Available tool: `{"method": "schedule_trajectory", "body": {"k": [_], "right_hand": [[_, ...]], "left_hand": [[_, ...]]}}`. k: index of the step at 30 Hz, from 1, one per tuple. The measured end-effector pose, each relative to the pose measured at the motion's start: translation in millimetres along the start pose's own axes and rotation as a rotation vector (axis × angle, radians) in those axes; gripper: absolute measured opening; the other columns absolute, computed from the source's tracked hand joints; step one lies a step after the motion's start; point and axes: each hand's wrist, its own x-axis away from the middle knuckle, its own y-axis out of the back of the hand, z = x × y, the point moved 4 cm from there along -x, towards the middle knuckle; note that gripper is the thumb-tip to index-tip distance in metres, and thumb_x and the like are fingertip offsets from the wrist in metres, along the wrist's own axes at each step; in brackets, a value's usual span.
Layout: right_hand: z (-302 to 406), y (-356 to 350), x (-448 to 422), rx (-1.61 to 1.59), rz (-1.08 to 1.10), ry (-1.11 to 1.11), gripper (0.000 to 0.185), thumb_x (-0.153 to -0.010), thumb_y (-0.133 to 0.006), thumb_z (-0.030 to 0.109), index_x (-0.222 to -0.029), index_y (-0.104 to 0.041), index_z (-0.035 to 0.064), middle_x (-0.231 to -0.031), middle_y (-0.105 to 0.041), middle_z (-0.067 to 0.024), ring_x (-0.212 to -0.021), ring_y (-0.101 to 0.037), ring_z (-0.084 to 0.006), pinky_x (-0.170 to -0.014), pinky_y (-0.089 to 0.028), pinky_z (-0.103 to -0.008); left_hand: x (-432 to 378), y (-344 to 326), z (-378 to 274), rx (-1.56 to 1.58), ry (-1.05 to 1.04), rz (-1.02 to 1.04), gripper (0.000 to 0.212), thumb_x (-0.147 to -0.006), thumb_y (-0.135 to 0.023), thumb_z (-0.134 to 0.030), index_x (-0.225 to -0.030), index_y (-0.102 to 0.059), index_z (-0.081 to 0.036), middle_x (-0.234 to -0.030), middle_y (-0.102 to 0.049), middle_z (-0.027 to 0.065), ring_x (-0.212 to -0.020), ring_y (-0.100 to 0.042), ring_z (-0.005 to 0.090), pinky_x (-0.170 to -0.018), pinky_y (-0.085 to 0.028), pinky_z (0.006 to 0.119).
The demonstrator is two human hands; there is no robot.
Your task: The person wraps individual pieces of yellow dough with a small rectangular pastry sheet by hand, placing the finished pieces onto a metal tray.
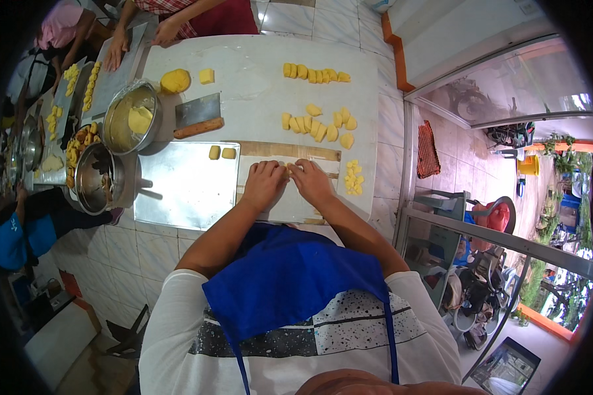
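Observation:
Above a white board [276, 210] with brown tape along its edges, my left hand [265, 185] and my right hand [311, 182] meet fingertip to fingertip. Between them shows a small bit of yellow dough [289, 170], mostly covered by the fingers. Left of the board lies a metal baking tray [185, 182] with two filled dough pieces [214, 152] near its top right corner. Small yellow cubes [354, 177] lie right of my right hand. Rows of cut yellow dough [304, 124] rest farther up the table, with another row [316, 74] beyond.
A dough scraper with a wooden handle [198, 127] lies above the tray. Nearby are a dough ball [175, 81], a yellow block [206, 76] and two metal bowls [155, 118], [81, 177]. A co-worker's hands [165, 32] are at the table's far left corner.

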Motion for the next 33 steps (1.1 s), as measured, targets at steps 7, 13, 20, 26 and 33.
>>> {"method": "schedule_trajectory", "body": {"k": [7,13,20,26,33], "right_hand": [[-4.2,-2.9,-3.1,0.048,0.011,0.018,0.019,-0.083,-0.064,0.016,-0.101,-0.066,0.0122,-0.104,-0.059,-0.0074,-0.095,-0.06,-0.0262,-0.077,-0.052,-0.0369],[-2.3,2.0,-9.2,0.03,-0.001,0.022,0.024,-0.084,-0.062,0.018,-0.108,-0.064,0.0128,-0.107,-0.058,-0.0079,-0.096,-0.06,-0.0268,-0.076,-0.052,-0.0377],[1.0,16.0,-19.7,-0.124,0.098,-0.115,0.034,-0.086,-0.058,0.013,-0.119,-0.058,0.0046,-0.11,-0.057,-0.0119,-0.104,-0.056,-0.0294,-0.084,-0.049,-0.0387],[-4.3,7.1,1.6,-0.067,-0.02,-0.002,0.04,-0.083,-0.053,0.003,-0.123,-0.054,0.0036,-0.122,-0.054,-0.0125,-0.112,-0.052,-0.0319,-0.098,-0.039,-0.0436],[6.7,-8.7,6.2,0.049,-0.021,0.145,0.055,-0.082,-0.051,0.001,-0.136,-0.04,0.0017,-0.135,-0.047,-0.0159,-0.13,-0.04,-0.0323,-0.108,-0.026,-0.0558]], "left_hand": [[-2.4,-4.8,6.0,0.006,0.041,0.009,0.027,-0.081,-0.066,-0.021,-0.103,-0.059,-0.008,-0.104,-0.057,0.0098,-0.101,-0.053,0.0274,-0.089,-0.038,0.043],[-4.6,-6.9,12.2,-0.026,0.02,-0.005,0.024,-0.084,-0.062,-0.018,-0.107,-0.06,-0.009,-0.103,-0.058,0.0091,-0.102,-0.052,0.0268,-0.089,-0.038,0.042],[-6.0,-5.8,21.0,0.043,0.155,0.041,0.032,-0.086,-0.059,-0.017,-0.117,-0.059,-0.009,-0.107,-0.058,0.009,-0.104,-0.052,0.0281,-0.091,-0.038,0.042],[1.1,4.4,14.6,0.088,0.137,-0.094,0.037,-0.082,-0.061,-0.012,-0.119,-0.058,-0.008,-0.111,-0.058,0.0096,-0.106,-0.052,0.0293,-0.092,-0.039,0.042],[-8.2,1.5,13.2,-0.008,-0.069,-0.014,0.039,-0.078,-0.068,-0.018,-0.115,-0.061,-0.009,-0.107,-0.059,0.0067,-0.103,-0.054,0.0253,-0.09,-0.039,0.042]]}}
